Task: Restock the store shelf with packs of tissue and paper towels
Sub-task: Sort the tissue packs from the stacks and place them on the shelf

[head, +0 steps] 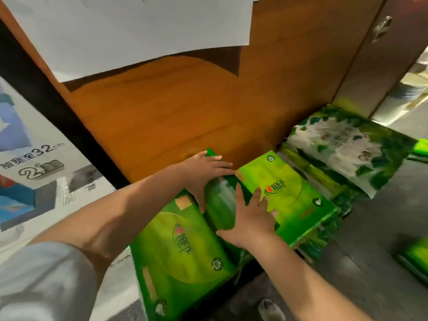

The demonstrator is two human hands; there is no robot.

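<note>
Two bright green tissue packs lie side by side low in front of a wooden panel: a near one (183, 249) and a far one (291, 193). Between them stands a darker green pack (220, 205). My left hand (203, 172) lies with straight fingers on the far top of that dark pack. My right hand (250, 216) presses flat, fingers spread, across the dark pack and the edge of the far green pack. A green-and-white leaf-printed pack (347, 149) sits behind on the right.
The brown wooden panel (173, 107) rises just behind the packs, with white paper sheets (129, 31) hanging on it. A large white printed pack (41, 163) stands at the left. Grey floor (370, 228) lies right, with another green pack (414, 258) at the edge.
</note>
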